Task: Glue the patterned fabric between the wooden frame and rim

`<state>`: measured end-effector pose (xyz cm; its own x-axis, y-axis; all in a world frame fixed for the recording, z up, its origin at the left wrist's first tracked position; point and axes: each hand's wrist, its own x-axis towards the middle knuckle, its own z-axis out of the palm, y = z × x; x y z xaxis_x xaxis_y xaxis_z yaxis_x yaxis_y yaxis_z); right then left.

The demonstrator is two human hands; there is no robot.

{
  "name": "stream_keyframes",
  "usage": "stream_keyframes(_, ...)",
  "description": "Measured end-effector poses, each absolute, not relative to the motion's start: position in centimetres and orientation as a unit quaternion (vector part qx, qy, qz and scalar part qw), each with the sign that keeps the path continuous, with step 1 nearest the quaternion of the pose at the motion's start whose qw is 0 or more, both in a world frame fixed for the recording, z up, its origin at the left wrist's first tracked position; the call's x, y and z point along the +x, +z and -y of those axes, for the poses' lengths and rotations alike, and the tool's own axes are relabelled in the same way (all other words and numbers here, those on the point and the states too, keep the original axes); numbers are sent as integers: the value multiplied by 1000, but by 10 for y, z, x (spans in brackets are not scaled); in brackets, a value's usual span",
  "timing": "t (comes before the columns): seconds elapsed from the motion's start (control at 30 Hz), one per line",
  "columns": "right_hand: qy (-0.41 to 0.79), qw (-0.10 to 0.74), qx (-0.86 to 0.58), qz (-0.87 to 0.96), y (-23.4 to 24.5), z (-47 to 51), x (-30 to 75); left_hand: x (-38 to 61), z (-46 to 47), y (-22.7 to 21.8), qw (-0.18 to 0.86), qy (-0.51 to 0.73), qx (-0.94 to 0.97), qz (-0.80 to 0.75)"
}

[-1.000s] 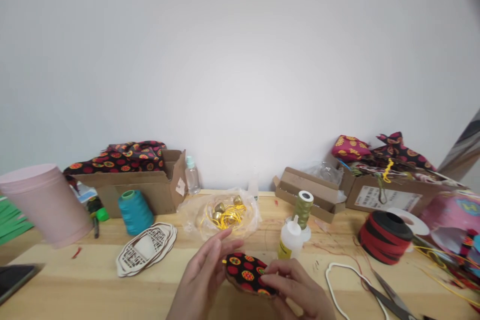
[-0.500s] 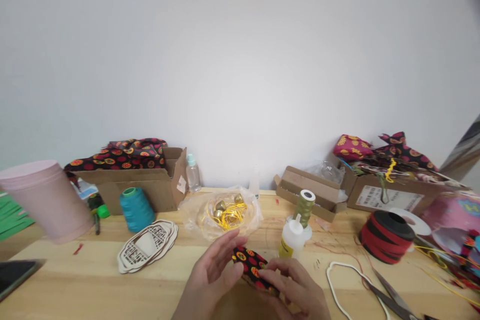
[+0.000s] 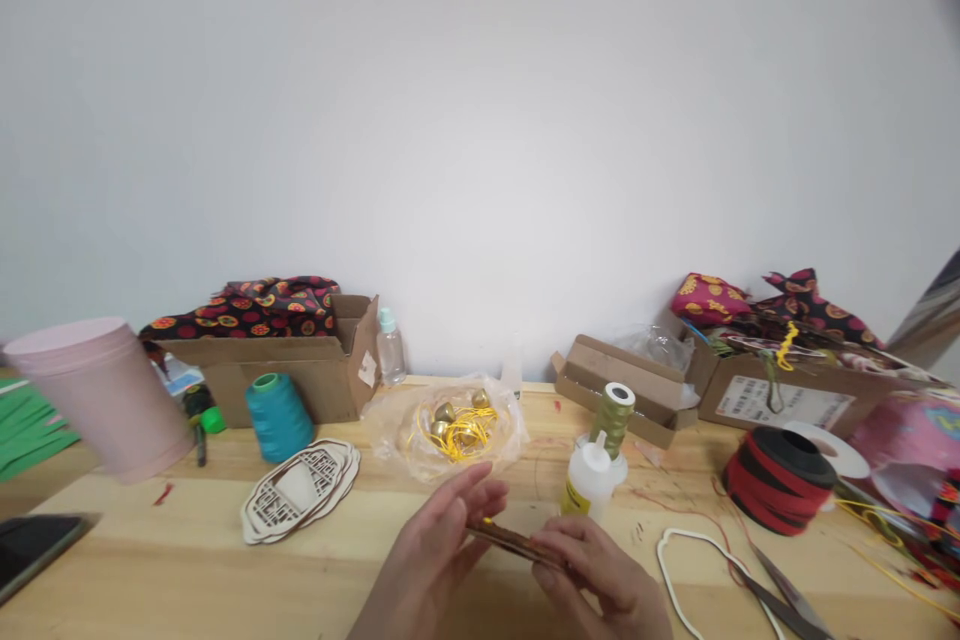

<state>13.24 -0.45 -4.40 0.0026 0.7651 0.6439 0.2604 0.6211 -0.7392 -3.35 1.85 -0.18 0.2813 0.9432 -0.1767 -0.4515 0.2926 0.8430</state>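
Between my hands is a thin fabric-covered flat piece (image 3: 514, 540), turned nearly edge-on so that its brown rim faces me. A small yellow bit shows near its left end. My right hand (image 3: 600, 575) pinches the right end between thumb and fingers. At the other end, my left hand (image 3: 442, 540) curves round the piece, thumb near the edge and fingers behind it. Just beyond my right hand stands a white squeeze bottle (image 3: 589, 480) with a yellow label. A clear plastic bag (image 3: 390, 430) with gold bells (image 3: 445, 412) on yellow cord lies beyond my left hand.
Cut-out wooden plates (image 3: 300, 495) and a teal thread cone (image 3: 279, 420) lie left. An olive thread spool (image 3: 615, 415) stands behind the bottle. To the right are scissors (image 3: 787, 595), a white outline frame (image 3: 667, 580) and a red-black ribbon roll (image 3: 780, 480). Cardboard boxes (image 3: 292, 385) line the wall.
The piece has been tilted from showing its black, red and orange patterned face to showing its edge. Both hands have shifted slightly right in view, along with the whole scene.
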Motion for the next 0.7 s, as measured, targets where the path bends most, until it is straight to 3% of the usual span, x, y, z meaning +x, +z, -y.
stream_keyframes(0.33, 200, 525, -376, 737, -43, 6, 135, -34, -16, -11, 741, 450, 362, -342)
stream_keyframes(0.7, 286, 575, -364, 675, -38, 7, 134, -35, -17, -9, 839, 409, 294, -206)
